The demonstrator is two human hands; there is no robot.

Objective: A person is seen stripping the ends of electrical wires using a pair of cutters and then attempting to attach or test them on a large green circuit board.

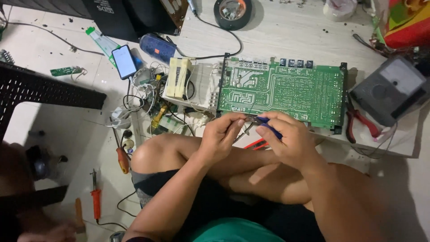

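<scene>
A: What do you have nearest to you?

B: Your crossed legs (215,166), bare at the knees, with both hands just above them. Your left hand (220,136) is pinched narrow on a thin wire (245,130) that runs down from its fingertips. Your right hand (286,139) is closed round a small blue-handled tool (268,125), its metal tip meeting the left fingertips. What kind of tool it is, you cannot tell from here.

A: And where does that sit against the board?

B: Your hands meet just at the near edge of the big green circuit board (282,89), which lies flat on the pale tabletop (277,36). A red-handled tool (257,144) shows under your hands.

A: To the sides?

B: On the floor (89,134) to the left lie an orange-handled screwdriver (122,159) and a soldering iron (96,199) with its cord. Red-handled pliers (358,121) rest at the board's right end, near a grey meter (389,89).

A: Further out?

B: A cream transformer (179,78) sits left of the board amid loose wires, a phone (124,62) beyond it, and a roll of black tape (232,12) at the tabletop's far edge.
</scene>
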